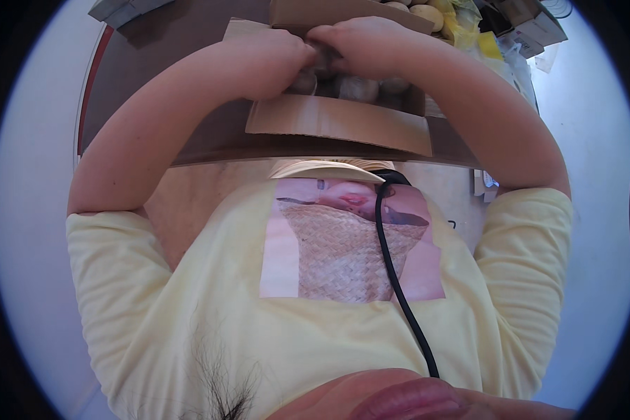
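An open cardboard box (336,122) sits on the dark table near its front edge, its flaps spread, with several round items (358,89) in clear wrapping inside. My left hand (280,66) reaches into it from the left and my right hand (357,45) from the right, meeting over the box. Both have curled fingers around or against a wrapped, dull grey-brown item (323,61) between them; the fingertips and the item's shape are partly hidden.
The dark table (154,70) extends left to a red edge. Another box (122,10) lies at the back left. At the back right are pale round items (427,17), yellow plastic bags (462,21) and stacked cartons (532,31). A black cable (392,273) hangs over my shirt.
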{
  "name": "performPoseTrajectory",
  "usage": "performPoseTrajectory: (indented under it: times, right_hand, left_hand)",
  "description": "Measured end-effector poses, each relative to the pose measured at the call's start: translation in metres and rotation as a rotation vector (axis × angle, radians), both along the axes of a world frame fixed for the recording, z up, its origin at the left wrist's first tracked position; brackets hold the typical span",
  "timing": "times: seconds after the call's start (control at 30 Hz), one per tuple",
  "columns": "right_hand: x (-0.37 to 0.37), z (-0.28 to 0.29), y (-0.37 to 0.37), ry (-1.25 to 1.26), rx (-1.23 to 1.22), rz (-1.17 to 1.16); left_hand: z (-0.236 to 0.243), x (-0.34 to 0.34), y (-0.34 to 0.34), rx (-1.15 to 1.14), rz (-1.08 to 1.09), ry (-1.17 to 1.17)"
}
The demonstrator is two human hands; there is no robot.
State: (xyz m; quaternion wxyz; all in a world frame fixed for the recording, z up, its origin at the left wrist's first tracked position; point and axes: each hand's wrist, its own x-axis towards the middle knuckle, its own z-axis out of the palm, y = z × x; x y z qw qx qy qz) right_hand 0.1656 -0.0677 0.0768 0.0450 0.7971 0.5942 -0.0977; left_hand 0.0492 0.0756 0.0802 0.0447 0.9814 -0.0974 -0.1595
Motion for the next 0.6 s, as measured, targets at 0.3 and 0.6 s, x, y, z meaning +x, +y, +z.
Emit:
performPoseTrajectory:
  times: [0.3, 0.6]
  right_hand:
    - [-0.007, 0.001, -0.042, 0.060, -0.007, 0.066]
    - [0.003, -0.004, -0.047, 0.135, 0.010, 0.119]
  left_hand:
    - [-0.008, -0.001, 0.021, -0.071, -0.098, -0.079]
    - [-0.014, 0.001, 0.016, 0.001, -0.121, -0.106]
